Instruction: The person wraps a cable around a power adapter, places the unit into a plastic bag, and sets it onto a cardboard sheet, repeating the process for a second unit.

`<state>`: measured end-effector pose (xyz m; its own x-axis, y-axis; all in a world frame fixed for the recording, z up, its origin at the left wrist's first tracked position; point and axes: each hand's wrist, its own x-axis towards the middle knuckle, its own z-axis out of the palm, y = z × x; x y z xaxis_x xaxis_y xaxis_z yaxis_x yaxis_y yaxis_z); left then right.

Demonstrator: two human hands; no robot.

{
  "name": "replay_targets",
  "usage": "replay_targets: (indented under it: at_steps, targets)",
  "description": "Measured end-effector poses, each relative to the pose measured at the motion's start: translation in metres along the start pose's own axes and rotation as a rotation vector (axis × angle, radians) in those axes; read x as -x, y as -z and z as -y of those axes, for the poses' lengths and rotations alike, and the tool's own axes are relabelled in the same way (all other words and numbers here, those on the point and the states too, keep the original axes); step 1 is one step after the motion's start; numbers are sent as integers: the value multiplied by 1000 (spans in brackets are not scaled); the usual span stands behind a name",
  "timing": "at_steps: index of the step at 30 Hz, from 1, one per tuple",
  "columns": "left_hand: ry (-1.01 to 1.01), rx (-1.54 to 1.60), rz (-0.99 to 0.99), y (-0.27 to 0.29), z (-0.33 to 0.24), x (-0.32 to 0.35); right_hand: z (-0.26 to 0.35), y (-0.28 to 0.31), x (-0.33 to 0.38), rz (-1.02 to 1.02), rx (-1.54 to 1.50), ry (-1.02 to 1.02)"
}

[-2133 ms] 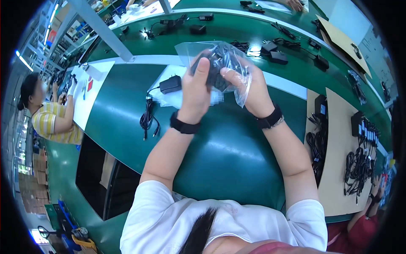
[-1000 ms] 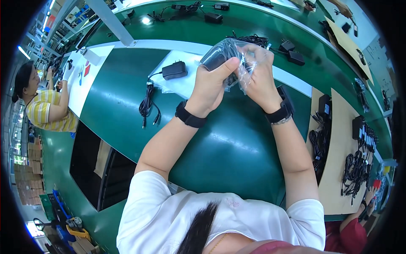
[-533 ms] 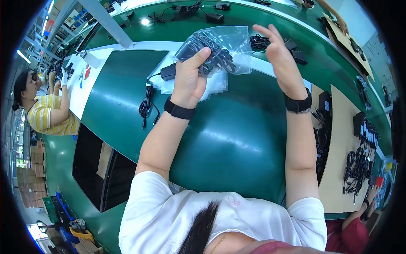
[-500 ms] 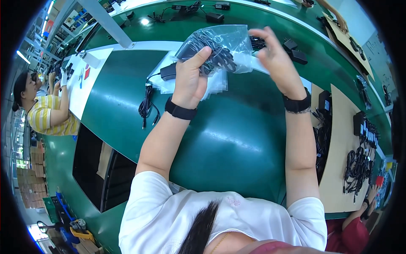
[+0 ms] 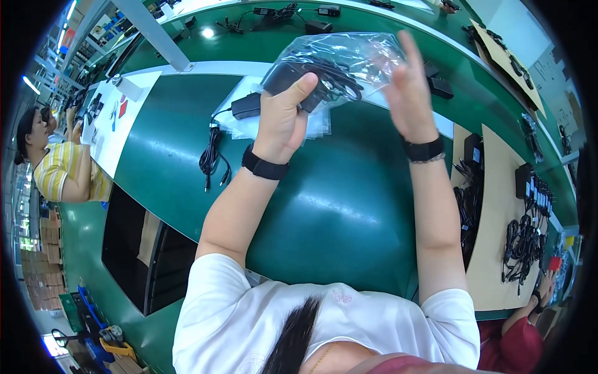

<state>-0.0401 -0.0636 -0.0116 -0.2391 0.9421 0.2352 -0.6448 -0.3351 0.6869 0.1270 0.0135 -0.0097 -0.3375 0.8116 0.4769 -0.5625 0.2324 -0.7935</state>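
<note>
A clear plastic bag (image 5: 374,53) with a black power adapter and its coiled cable (image 5: 339,84) inside is gripped by my left hand (image 5: 283,121), thumb on top. My right hand (image 5: 411,100), a little blurred, is at the bag's right end with fingers stretched upward. Whether it touches the plastic is hard to tell. Below and left of the held bag, another black power adapter (image 5: 246,107) lies on a stack of flat clear bags (image 5: 317,124). Its bundled cable (image 5: 210,159) rests on the green table.
Cardboard sheets (image 5: 498,249) at right bear rows of black adapters (image 5: 532,187) with cables. More adapters (image 5: 441,87) lie on the green bench beyond the white rail. A metal post (image 5: 152,34) rises at far left. A person in yellow stripes (image 5: 65,171) works at left; a red sleeve (image 5: 520,340) shows at lower right.
The bag's right end has spread upward and to the right. My right hand has turned more upright beside it, while my left hand keeps its grip.
</note>
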Motion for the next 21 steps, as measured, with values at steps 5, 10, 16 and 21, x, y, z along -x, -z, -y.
replay_targets:
  at_steps: [5, 10, 16, 21]
  targets:
    - [-88, -187, 45, -10, 11, 7, -12, -22, 15, 150, -340, -414]
    - [-45, -163, 59, 5, 20, 3, -14, -29, 18, -22, -171, -344]
    - [279, 244, 50, -9, 20, 2, -30, -23, 19, -192, 65, -124]
    - [127, -419, 11, -6, 5, 1, -18, -11, 17, -167, 746, 183]
